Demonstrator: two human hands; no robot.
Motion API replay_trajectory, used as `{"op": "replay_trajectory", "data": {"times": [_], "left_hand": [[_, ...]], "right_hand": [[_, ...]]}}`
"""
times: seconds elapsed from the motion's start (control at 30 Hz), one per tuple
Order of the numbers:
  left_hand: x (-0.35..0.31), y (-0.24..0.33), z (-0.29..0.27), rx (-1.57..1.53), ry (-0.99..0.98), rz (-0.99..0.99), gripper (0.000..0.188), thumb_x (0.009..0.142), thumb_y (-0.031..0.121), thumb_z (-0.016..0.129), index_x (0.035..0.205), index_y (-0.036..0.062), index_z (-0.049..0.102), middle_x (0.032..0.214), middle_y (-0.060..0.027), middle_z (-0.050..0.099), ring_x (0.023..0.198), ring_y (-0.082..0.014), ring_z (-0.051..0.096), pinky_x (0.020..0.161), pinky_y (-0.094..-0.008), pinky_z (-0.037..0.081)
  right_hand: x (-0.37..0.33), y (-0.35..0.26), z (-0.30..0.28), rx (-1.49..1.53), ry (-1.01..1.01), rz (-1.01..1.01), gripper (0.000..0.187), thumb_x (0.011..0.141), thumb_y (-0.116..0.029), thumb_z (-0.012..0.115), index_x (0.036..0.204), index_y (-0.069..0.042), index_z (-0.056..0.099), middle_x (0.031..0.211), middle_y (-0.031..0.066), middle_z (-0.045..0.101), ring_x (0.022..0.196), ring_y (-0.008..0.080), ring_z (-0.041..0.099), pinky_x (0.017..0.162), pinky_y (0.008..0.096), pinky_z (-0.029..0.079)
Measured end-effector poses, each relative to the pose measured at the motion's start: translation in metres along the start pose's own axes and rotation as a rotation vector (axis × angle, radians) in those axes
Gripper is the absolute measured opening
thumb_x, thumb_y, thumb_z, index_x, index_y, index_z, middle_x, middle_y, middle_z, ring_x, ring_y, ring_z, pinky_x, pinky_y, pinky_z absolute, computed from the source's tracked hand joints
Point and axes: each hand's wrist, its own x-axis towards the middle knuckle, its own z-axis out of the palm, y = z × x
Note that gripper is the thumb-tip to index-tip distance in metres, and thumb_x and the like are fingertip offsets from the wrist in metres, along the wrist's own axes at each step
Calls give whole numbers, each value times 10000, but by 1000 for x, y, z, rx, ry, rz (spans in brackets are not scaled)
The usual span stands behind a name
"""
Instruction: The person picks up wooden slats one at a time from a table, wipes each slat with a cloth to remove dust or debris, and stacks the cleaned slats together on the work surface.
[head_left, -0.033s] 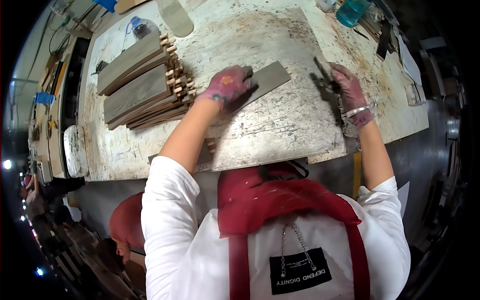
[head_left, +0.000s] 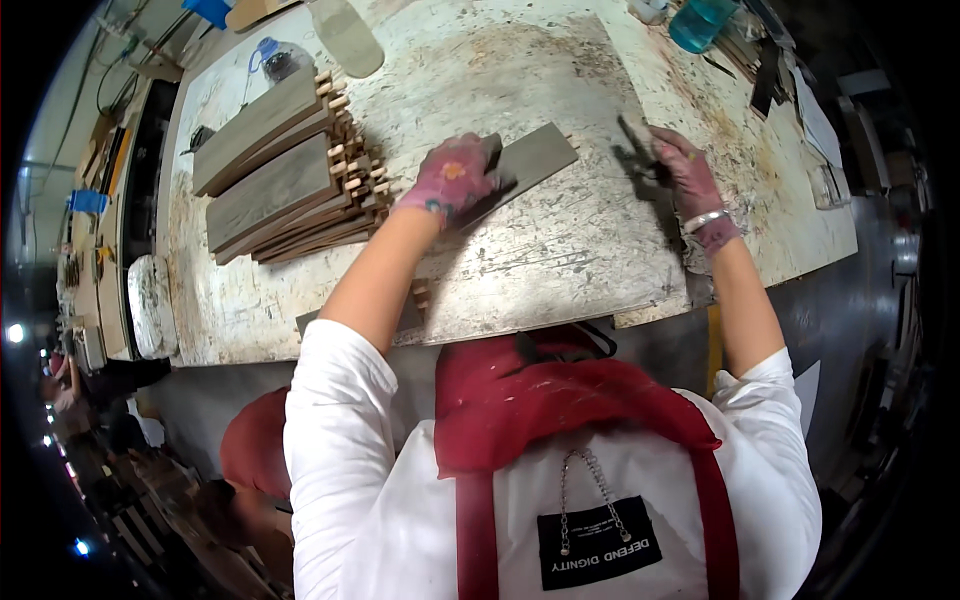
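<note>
My left hand (head_left: 457, 178), in a stained pink glove, is closed over the near-left part of a flat grey wooden board (head_left: 541, 156). The board lies slanted on the worktable (head_left: 540, 290), and a short dowel peg sticks out of its far-right end. To the right of the board, my right hand (head_left: 686, 178), also gloved, is raised above the tabletop with its fingers pinched together. Between them is a thin dark stick-like tool (head_left: 634, 138), whose kind I cannot make out against its shadow.
Stacked grey boards (head_left: 268, 200) with light dowel pegs stand left of my left hand. Another board (head_left: 408, 318) lies partly under my left forearm. Bottles (head_left: 348, 40) and a blue-green liquid container (head_left: 702, 26) stand at the back. A person in red (head_left: 255, 445) is low at left.
My right hand and the dark tool have shifted slightly to the left. My left hand stays on the board, almost unmoved.
</note>
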Motion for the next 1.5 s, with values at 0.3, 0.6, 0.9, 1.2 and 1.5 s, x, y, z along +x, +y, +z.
{"op": "replay_trajectory", "data": {"times": [0.3, 0.6, 0.9, 1.2, 1.5], "left_hand": [[-12, 11, 29, -20, 170, -56, 578, 826, 365, 629, 1309, 88, 474, 1226, -133, 506, 1093, -329, 516, 905, -405, 464], [-10, 16, 33, 27, 165, -53, 620, 838, 407, 611, 1342, 95, 429, 1218, -168, 505, 1098, -376, 504, 894, -434, 467], [10, -35, 26, -115, 47, 99, 437, 908, 334, 551, 1310, 164, 525, 1132, -183, 520, 1047, -357, 542, 900, -397, 444], [15, -42, 29, -230, 30, 147, 417, 919, 338, 541, 1299, 168, 546, 1058, -166, 540, 998, -320, 557, 890, -362, 439], [16, -25, 22, 22, 79, 104, 416, 901, 372, 541, 1259, 162, 570, 1081, -166, 549, 998, -314, 566, 879, -367, 453]], "right_hand": [[50, 18, 67, -335, -137, -11, 406, 872, -307, 597, 1141, -4, 613, 1053, 142, 659, 987, 220, 603, 874, 301, 446], [41, 16, 56, -575, -249, -98, 412, 844, -302, 618, 1142, -17, 609, 1094, 170, 649, 1033, 282, 605, 906, 326, 447], [-56, -5, 102, -678, -378, -570, 405, 834, -184, 612, 1229, -126, 542, 1010, 154, 572, 901, 321, 610, 774, 401, 522], [-46, 18, 147, -1004, -396, -770, 346, 824, -129, 568, 1167, -176, 578, 923, 134, 571, 781, 318, 599, 660, 414, 510], [4, 19, 12, -964, 63, -421, 379, 805, -180, 626, 1177, -161, 562, 1067, 166, 555, 907, 368, 594, 767, 425, 500]]}}
